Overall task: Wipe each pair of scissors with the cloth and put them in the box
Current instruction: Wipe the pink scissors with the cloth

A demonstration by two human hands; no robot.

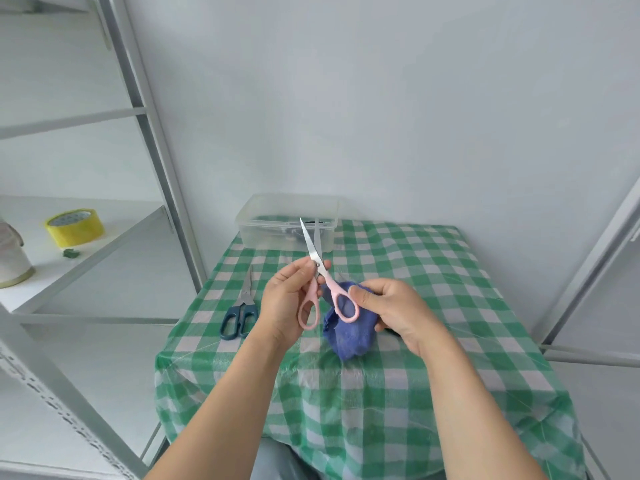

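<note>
One glossy green-check tablecloth (415,271), white walls (381,98), left hand (284,299) pinches pink-handled scissors (309,244) at pivot, blades parted, right hand (394,310) grips crumpled blue cloth (349,337), navy-handled scissors (242,306) flat alongside, clear box (263,230) behind
</note>
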